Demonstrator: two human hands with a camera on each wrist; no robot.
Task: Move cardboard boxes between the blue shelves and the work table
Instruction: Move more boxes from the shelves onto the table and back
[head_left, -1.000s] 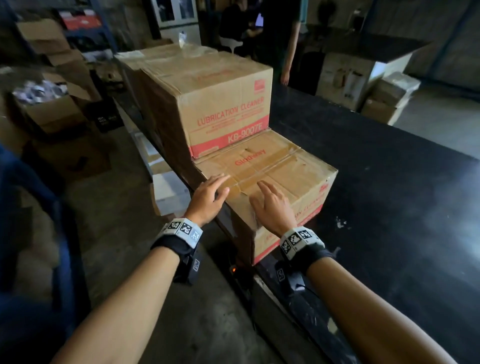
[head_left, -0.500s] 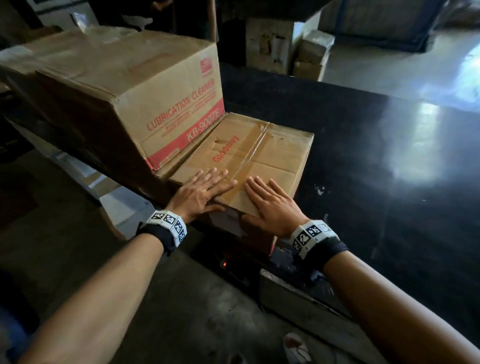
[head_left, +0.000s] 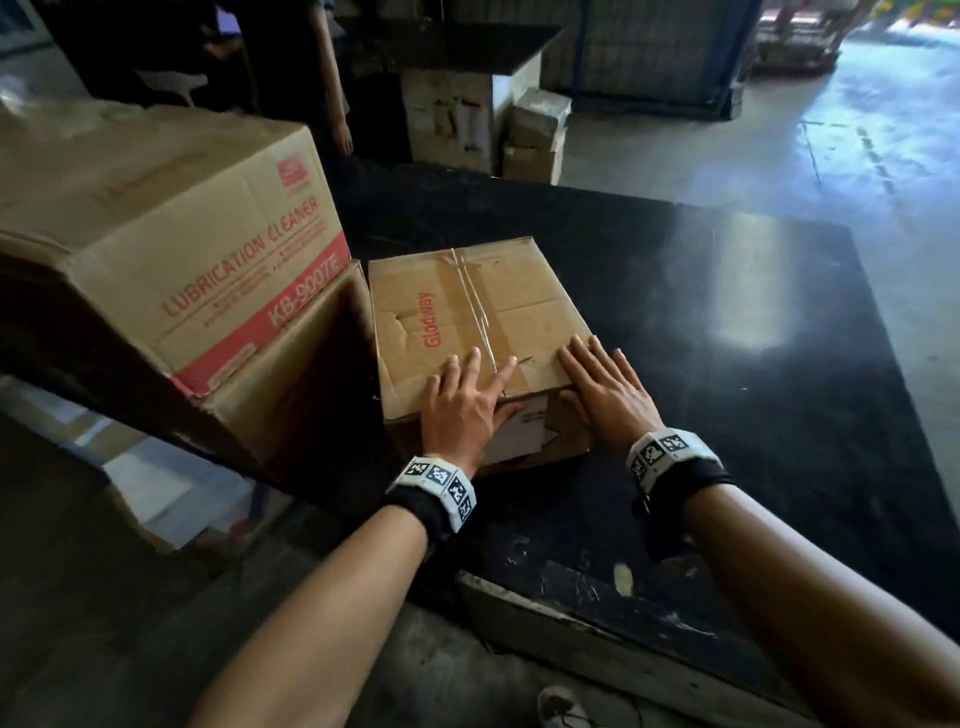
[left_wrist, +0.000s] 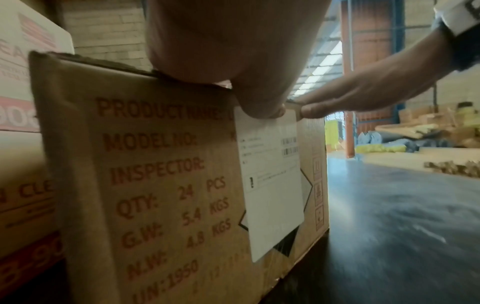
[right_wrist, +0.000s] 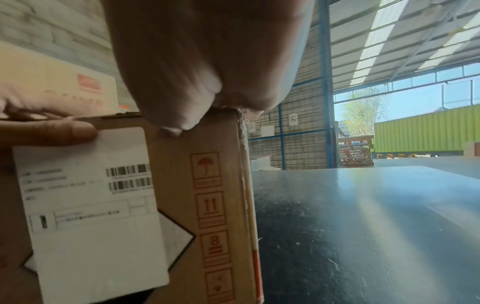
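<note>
Both hands are lying flat, fingers straight, on the near top edge of the taped brown cardboard box (head_left: 483, 332) at frame centre: left hand (head_left: 464, 405), right hand (head_left: 605, 393), thumbs hanging over its front face. The box is sitting on the black work table (head_left: 727, 364), just beside two stacked "Lubrication Cleaner" cartons (head_left: 171, 249) at left.

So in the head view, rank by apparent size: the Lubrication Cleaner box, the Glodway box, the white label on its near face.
1. Lubrication Cleaner box, though it sits nearer the camera
2. Glodway box
3. white label, partly hidden
</note>
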